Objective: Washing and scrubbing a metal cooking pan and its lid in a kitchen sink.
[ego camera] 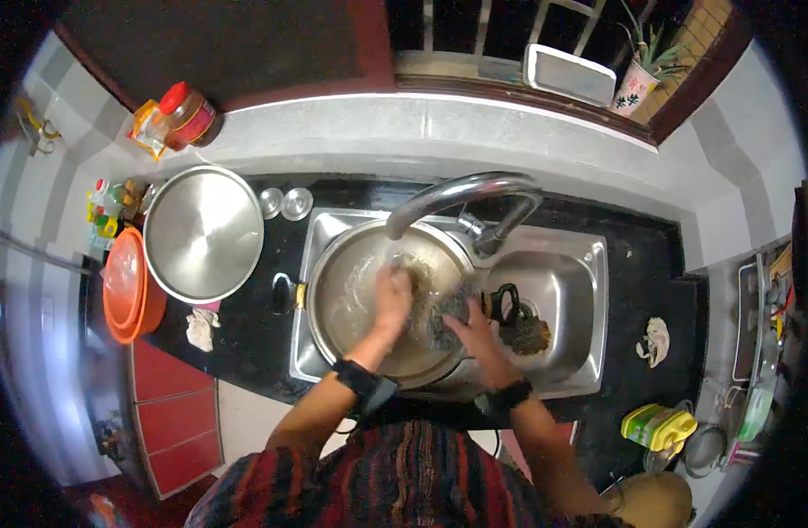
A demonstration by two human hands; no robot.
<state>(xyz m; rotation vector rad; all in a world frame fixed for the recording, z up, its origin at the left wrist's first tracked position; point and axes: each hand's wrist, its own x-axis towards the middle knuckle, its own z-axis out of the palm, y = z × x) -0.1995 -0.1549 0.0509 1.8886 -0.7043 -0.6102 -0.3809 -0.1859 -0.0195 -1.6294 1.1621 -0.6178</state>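
Note:
A wide steel pan [331,330] with water in it sits over the left side of the double sink [598,317]. Its black loop handles [284,294] stick out at either side. My left hand [393,297] is over the pan, below the faucet spout [397,228], fingers curled and blurred; what it holds, if anything, is unclear. My right hand [473,330] grips a dark, stringy clump [455,307] at the pan's right side; blur hides what it is. Another dark brown clump [529,334] lies in the right basin, by the drain.
A large round steel lid or tray [204,234] and an orange bucket [156,310] stand on the left counter. Crumpled cloths [202,329] lie on both sides. The chrome faucet [489,181] arches over the sink. A yellow-green jug [658,426] stands at right.

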